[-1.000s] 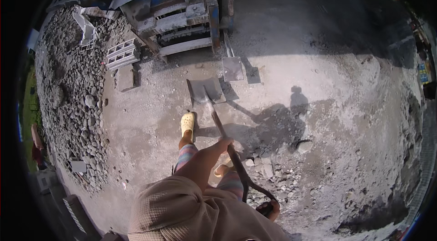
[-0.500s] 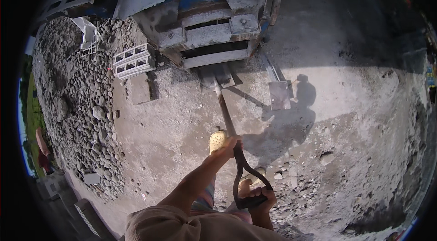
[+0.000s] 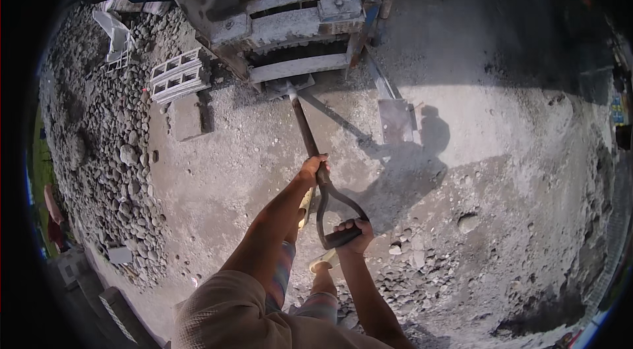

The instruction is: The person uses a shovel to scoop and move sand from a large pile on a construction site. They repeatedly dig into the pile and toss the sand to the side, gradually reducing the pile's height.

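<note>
Dusty ground [image 3: 211, 197], one shovel [image 3: 304, 127], left hand [image 3: 314, 166], right hand [image 3: 355, 235] (both gripping)

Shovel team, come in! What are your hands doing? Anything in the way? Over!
Left hand round shovel shaft, right hand gripping handle. Blade partly hidden beneath bottom bar of machine. Another flat-bladed tool apart, to the right.

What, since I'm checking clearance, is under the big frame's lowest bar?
Part of the shovel blade shows beneath the bar; the blade's far edge and anything deeper are covered.
</note>
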`<state>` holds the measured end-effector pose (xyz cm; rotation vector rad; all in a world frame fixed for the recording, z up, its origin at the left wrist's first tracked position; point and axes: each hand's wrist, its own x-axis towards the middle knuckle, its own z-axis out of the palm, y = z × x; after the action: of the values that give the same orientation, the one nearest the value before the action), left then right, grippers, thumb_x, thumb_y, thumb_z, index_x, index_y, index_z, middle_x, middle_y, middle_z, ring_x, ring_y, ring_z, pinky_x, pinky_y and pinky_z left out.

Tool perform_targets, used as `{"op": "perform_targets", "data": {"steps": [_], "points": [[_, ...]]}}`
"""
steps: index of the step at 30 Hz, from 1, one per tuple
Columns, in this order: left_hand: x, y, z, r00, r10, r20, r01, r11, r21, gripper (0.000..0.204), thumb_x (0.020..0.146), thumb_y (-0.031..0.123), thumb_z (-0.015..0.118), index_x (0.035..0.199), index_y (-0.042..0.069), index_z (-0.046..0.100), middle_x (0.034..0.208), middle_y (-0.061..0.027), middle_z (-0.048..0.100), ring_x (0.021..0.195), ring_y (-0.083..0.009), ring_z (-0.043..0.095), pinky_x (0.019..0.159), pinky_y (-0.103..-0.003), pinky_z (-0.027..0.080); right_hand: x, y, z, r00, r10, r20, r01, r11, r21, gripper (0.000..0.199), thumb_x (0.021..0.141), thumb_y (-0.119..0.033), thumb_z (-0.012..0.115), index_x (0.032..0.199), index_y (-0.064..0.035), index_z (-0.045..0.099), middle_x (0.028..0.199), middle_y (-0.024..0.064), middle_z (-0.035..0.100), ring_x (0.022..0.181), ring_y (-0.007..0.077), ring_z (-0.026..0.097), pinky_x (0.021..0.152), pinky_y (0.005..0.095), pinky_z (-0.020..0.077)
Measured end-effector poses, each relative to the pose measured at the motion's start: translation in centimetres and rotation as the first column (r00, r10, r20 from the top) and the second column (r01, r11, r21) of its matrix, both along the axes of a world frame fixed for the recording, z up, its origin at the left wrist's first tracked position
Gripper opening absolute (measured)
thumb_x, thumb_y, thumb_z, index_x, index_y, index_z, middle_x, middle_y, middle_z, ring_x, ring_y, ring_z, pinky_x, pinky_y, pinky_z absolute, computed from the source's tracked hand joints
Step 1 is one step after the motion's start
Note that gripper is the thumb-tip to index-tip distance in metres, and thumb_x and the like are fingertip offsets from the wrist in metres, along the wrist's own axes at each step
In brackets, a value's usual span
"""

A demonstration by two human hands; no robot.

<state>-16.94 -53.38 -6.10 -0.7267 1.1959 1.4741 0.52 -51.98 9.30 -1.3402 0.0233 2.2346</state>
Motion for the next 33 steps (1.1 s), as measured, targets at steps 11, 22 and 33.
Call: {"op": "perform_targets", "data": {"steps": [11, 22, 33], "points": [[7.4, -5.4, 8.7, 0.987, -0.108, 0.121, 0.108, 0.994, 0.005, 0.009, 0.065, 0.01, 0.054, 0.062, 0.007, 0.047, 0.05, -0.0043, 0.045, 0.043, -0.0155, 0.046, 0.04, -0.028, 0.04, 4.4, -6.2, 7.5, 0.971, -0.049, -0.235, 0.034, 0.997, -0.068, 0.008, 0.062, -0.016, 0.049, 0.066, -0.0102, 0.046, 0.055, 0.0023, 0.042, 0.053, 0.0188, 0.044, 0.055, 0.0352, 0.037], [1.3, -3.9, -5.4, 1.0, -0.021, -0.02, 0.02, 0.999, -0.038, 0.008, 0.065, 0.01, 0.054, 0.065, 0.005, 0.048, 0.054, -0.0045, 0.046, 0.042, -0.0147, 0.045, 0.037, -0.028, 0.037, 0.9, -5.3, -9.1, 0.997, 0.032, -0.077, -0.037, 0.998, -0.058, 0.012, 0.06, -0.019, 0.047, 0.056, -0.0088, 0.043, 0.049, 0.0046, 0.042, 0.05, 0.0197, 0.045, 0.053, 0.0321, 0.0376], [0.0, -4.3, 1.2, 0.991, -0.062, 0.121, 0.07, 0.996, -0.059, 0.01, 0.063, 0.008, 0.054, 0.059, 0.004, 0.045, 0.051, -0.0052, 0.043, 0.04, -0.0164, 0.044, 0.037, -0.03, 0.039, -0.7, -6.2, -1.8, 0.999, -0.027, 0.035, 0.031, 0.992, -0.126, 0.017, 0.06, -0.022, 0.048, 0.052, -0.0088, 0.042, 0.048, 0.0041, 0.042, 0.044, 0.0214, 0.044, 0.048, 0.0356, 0.0395]]}}
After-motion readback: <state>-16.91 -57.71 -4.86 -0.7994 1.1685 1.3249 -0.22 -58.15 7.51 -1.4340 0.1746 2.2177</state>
